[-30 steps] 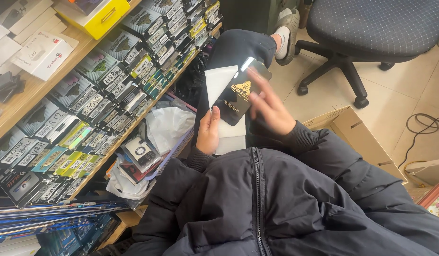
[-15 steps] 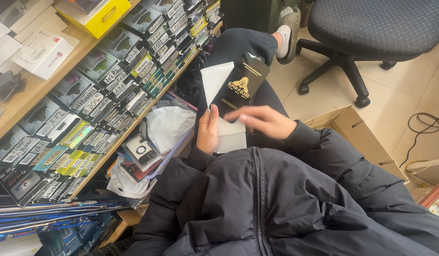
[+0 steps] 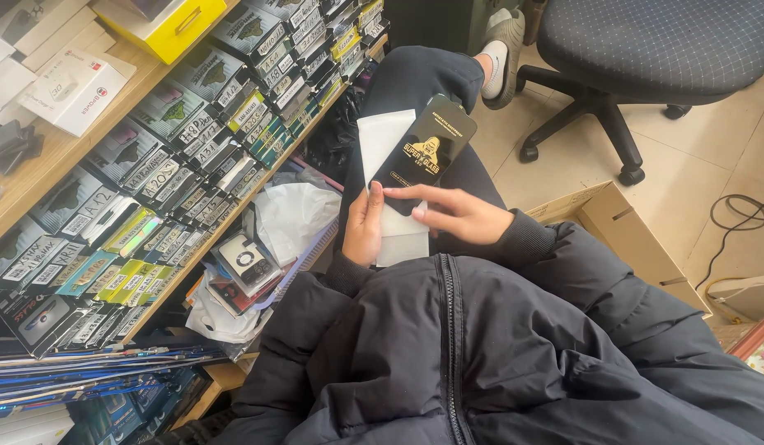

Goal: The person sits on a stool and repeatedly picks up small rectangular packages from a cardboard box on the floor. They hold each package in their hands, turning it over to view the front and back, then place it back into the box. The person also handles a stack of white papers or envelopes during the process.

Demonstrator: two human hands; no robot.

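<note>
A black phone-shaped screen protector [image 3: 426, 150] with a gold emblem lies tilted on a flat white box [image 3: 379, 142] that rests on my lap. My left hand [image 3: 363, 227] grips the white box at its near left edge. My right hand [image 3: 454, 213] lies across the lower end of the black protector, index finger stretched left over it and thumb tucked under. Both sleeves are of a dark puffer jacket [image 3: 481, 354].
A wooden shelf [image 3: 60, 152] on the left holds rows of several packaged screen protectors [image 3: 192, 124]. White plastic bags [image 3: 293, 216] and small boxes lie below it. A cardboard box [image 3: 621, 235] and an office chair [image 3: 646, 49] stand to the right on the tiled floor.
My right hand has come down from the protector's upper right side to its lower end. The black protector now lies flatter on the white box.
</note>
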